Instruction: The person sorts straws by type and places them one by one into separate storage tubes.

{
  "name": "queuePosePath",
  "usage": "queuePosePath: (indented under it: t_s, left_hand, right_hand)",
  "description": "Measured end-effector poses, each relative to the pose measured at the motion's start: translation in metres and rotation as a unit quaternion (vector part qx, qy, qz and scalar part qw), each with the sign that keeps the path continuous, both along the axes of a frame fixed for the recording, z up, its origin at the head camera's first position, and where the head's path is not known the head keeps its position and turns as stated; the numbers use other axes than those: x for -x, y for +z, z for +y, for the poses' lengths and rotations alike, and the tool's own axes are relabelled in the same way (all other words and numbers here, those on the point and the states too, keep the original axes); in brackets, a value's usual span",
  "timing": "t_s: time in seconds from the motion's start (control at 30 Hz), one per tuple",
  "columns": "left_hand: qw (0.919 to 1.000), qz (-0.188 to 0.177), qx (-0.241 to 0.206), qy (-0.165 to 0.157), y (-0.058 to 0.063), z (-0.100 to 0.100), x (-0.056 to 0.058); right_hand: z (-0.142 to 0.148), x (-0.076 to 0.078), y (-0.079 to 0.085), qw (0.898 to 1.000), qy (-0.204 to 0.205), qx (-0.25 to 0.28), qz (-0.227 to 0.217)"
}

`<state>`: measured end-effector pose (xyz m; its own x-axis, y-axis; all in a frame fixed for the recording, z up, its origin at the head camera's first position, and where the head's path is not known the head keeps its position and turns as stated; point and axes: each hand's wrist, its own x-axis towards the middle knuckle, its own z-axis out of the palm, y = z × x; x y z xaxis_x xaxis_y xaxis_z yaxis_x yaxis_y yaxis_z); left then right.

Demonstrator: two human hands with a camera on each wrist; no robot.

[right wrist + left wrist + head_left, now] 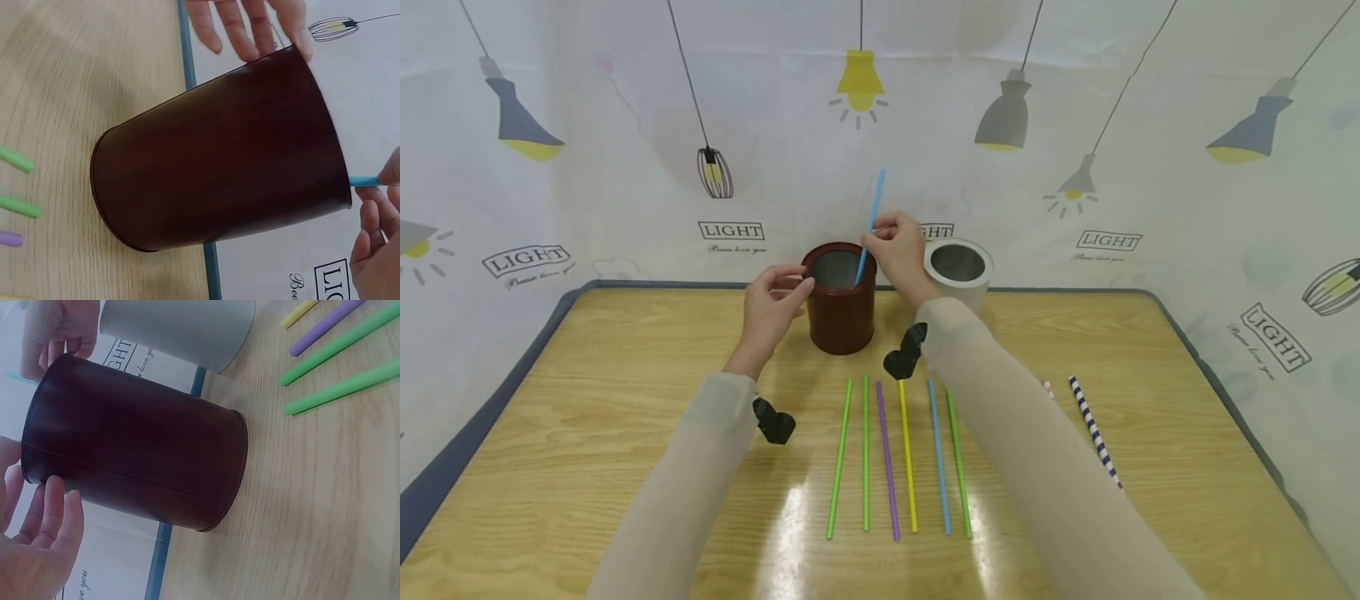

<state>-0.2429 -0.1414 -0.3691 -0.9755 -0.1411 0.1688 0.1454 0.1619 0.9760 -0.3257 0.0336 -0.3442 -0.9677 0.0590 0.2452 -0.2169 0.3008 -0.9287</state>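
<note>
Straw in play, the blue one [876,204], stands tilted with its lower end inside the mouth of the brown canister [841,323], near the right-hand rim. Right hand [898,252] pinches it partway up, thumb and fingertips closed on it. Left hand [772,307] has its fingers loosely spread, tips touching the canister's left side and rim. Straw likely very light, stiff lengthwise, smooth, easy to crush; light pinch above the rim should do. Canister looks rigid with a slick wall, probably tippable; best held at the side below the rim. White canister [972,295] sits near its right, hemming the right wrist. Backdrop [790,150] and blue edge strip [685,284] limit the far side. More room upward and left; row of straws [887,460] lies nearer the person.
</note>
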Motion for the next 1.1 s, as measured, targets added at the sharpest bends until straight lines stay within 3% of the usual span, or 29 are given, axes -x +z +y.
queuePosePath:
  t_s: [0.13, 0.53, 0.7, 0.87, 1.1]
  left_hand:
    - [1.0000, 0.008, -0.001, 0.003, -0.016, -0.004, 0.012]
    - [1.0000, -0.007, -0.004, 0.000, -0.012, -0.005, 0.010]
    - [0.9999, -0.015, -0.007, -0.002, 0.000, -0.001, 0.002]
    - [0.9999, -0.012, -0.007, -0.002, 0.009, 0.002, -0.006]
    - [0.9998, -0.013, -0.016, 0.000, -0.003, -0.002, 0.005]
  right_hand:
    - [-0.001, 0.000, -0.002, 1.000, 0.004, -0.015, -0.013]
    - [-0.005, 0.002, -0.007, 0.999, 0.002, -0.051, -0.009]
    - [-0.005, 0.002, -0.009, 0.998, 0.000, -0.060, -0.026]
    - [-0.006, 0.000, -0.011, 0.996, 0.028, -0.062, -0.052]
    - [-0.009, 0.001, -0.015, 0.994, 0.052, -0.064, -0.068]
